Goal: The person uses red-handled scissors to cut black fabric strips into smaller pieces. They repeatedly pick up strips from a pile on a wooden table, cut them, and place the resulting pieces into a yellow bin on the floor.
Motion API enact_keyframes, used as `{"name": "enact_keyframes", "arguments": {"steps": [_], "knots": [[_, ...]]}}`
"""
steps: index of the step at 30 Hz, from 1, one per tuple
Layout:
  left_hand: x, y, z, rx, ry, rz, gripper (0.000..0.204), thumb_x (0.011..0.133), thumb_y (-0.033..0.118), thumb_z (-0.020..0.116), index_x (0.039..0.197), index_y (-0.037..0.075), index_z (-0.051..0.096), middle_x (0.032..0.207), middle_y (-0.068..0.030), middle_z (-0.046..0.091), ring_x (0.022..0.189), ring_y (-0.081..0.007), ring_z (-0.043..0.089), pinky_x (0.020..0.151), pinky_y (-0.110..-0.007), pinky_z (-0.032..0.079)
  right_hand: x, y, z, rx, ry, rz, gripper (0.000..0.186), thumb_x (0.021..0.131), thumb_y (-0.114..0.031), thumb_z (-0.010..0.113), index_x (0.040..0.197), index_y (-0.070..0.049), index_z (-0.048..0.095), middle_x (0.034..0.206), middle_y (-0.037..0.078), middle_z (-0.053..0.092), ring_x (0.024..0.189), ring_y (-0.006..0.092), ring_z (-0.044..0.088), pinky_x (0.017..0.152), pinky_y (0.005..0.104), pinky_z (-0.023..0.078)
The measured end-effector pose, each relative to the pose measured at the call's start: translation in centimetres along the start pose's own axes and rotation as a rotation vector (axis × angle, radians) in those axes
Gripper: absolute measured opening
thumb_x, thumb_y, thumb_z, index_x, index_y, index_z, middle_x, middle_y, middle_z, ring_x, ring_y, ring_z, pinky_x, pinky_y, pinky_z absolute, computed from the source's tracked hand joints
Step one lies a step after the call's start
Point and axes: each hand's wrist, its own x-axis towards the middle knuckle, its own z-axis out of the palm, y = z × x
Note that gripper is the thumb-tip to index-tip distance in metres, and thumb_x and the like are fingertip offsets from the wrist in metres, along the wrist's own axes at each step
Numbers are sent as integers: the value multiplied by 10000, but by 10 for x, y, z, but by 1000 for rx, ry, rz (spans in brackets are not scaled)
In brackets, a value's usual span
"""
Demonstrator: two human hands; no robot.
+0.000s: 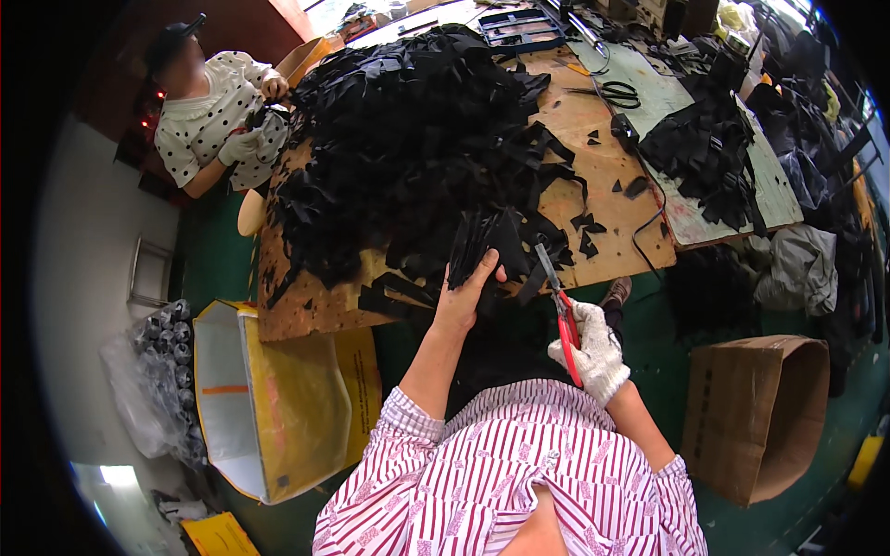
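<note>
My bare left hand [464, 292] is closed around a bundle of black fabric strips [476, 243], their ends fanning up past the thumb. In my right hand [595, 354], which wears a white knitted glove, is a pair of red-handled snips [567, 326] with grey blades pointing up and away from me. Its blades stay a little to the right of the bundle, apart from it. Just beyond my left hand rises a large heap of black fabric pieces [408, 139] on the wooden table [612, 222].
A person [222, 120] in a dotted top handles black pieces at the far left. Black-handled scissors [619, 94] and a blue tray [521, 31] lie farther back. A yellow bin [306, 408] stands at left, a cardboard box [732, 417] at right. Another black pile [700, 148] covers the green board.
</note>
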Motion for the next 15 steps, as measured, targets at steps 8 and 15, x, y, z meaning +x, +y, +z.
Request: {"name": "enact_keyframes", "arguments": {"steps": [8, 15], "knots": [[-8, -4, 12, -90, -69, -95, 98, 834, 120, 669, 900, 81, 607, 719, -20, 584, 666, -113, 552, 633, -249, 447, 4, 4, -1, -158, -29, 17, 697, 648, -297, 789, 1197, -56, 435, 976, 137, 606, 865, 302, 623, 781, 383, 489], [-8, -22, 13, -36, -144, -50, 88, 851, 97, 639, 909, 53, 591, 764, -5, 550, 638, -106, 524, 601, -252, 425, 4, 22, 10, 175, -15, 50, 669, 688, -285, 773, 1214, -80, 414, 1062, 113, 595, 903, 289, 623, 818, 390, 482]]}}
